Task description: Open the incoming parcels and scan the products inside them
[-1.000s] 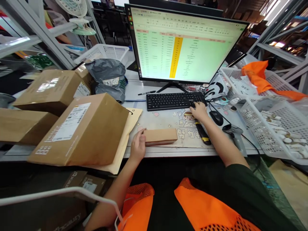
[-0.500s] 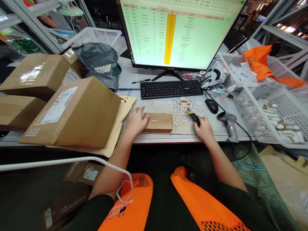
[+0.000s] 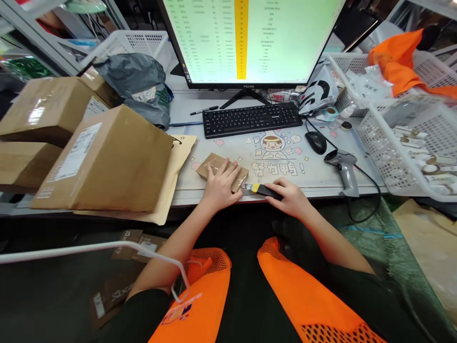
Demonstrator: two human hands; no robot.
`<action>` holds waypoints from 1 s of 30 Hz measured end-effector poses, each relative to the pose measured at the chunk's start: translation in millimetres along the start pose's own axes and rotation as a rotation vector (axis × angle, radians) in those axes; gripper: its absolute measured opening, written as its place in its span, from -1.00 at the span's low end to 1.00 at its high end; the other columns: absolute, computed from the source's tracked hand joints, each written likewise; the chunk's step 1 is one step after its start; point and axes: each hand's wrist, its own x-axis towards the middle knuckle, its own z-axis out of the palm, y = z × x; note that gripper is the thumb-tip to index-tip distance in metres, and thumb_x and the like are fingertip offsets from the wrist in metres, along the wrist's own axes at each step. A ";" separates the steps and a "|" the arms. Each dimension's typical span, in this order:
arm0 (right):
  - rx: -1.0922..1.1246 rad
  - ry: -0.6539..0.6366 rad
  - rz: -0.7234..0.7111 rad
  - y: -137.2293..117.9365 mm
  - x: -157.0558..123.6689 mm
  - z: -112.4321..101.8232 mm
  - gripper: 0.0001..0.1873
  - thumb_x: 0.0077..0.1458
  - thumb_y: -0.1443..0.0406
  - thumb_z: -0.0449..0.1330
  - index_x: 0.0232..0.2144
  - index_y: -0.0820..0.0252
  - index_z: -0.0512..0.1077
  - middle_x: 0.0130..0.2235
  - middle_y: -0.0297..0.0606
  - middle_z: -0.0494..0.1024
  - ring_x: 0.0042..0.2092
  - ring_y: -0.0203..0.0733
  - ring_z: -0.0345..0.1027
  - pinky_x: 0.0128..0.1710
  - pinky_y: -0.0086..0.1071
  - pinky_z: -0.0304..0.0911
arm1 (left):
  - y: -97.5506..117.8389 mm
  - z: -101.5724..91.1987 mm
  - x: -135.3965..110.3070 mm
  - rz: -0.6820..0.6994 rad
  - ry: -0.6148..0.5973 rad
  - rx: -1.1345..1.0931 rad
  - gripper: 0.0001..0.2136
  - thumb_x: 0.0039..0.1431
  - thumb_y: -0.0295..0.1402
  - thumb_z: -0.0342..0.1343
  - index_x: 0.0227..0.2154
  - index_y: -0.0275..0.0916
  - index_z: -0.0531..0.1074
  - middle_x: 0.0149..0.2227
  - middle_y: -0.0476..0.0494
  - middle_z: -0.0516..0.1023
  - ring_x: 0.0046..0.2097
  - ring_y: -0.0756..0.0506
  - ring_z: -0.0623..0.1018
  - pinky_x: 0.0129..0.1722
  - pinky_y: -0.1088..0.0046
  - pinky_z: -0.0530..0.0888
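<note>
A small flat cardboard box point(image 3: 206, 167) lies at an angle on the desk mat near the front edge. My left hand point(image 3: 222, 186) holds it, with the fingers spread across its top and the thumb at the near right end. In my right hand point(image 3: 290, 196) is a utility knife point(image 3: 264, 190) with a black and yellow handle, its blade pointing left. The blade tip meets or nearly meets the box's right end; exact contact is hard to make out.
Large cardboard boxes point(image 3: 107, 162) and a padded envelope point(image 3: 167, 200) crowd the left. Behind stand a keyboard point(image 3: 252, 119) and monitor point(image 3: 264, 43). To the right are a mouse point(image 3: 316, 142), a barcode scanner point(image 3: 345, 171) with its cable, and white baskets point(image 3: 389, 157).
The small box has been turned and shifted slightly left. My left hand has moved from its left end onto its top. My right hand has brought the knife left, down to the box's right end.
</note>
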 end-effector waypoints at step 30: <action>-0.069 -0.112 -0.173 4.7 26.2 3.8 -0.58 0.37 0.10 0.23 0.17 0.08 0.61 -0.08 -0.08 0.60 -0.18 -0.06 0.50 -0.18 -0.22 0.46 | -11.5 3.8 -12.8 -0.008 -0.076 0.090 -0.17 0.27 -0.17 0.14 0.51 -0.47 0.09 0.57 -0.47 -0.04 0.59 -0.59 -0.19 0.45 -0.45 -0.15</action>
